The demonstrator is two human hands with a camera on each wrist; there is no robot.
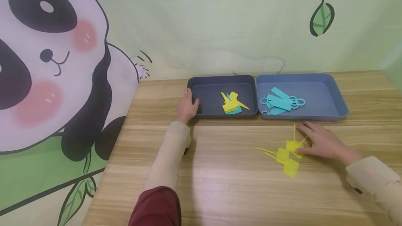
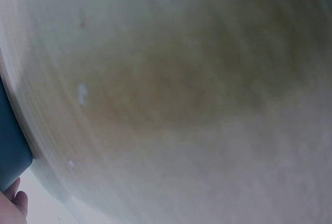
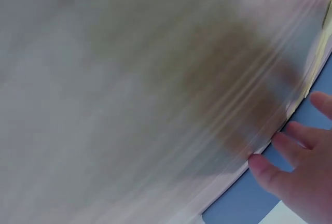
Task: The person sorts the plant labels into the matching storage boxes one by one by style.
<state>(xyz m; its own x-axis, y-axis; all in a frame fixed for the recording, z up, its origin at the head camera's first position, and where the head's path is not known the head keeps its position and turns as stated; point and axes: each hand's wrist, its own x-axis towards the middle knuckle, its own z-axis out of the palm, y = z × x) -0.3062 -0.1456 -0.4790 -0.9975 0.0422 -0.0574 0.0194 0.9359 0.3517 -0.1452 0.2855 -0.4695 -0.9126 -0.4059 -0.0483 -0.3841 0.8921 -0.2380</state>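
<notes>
My left hand rests at the left end of the dark tray, fingers along its side wall and thumb over the front corner. In the left wrist view, fingertips show beside that tray's corner. On the table, my right hand reaches over yellow plastic tags with thin tails. Its thumb lies on the nearest yellow tag, while the other fingers extend toward the blue tray. The right wrist view shows these fingers spread apart.
Several yellow tags lie over a turquoise piece in the dark tray. Turquoise tags with ring ends lie in the blue tray. Both trays stand side by side near the wall with a panda print.
</notes>
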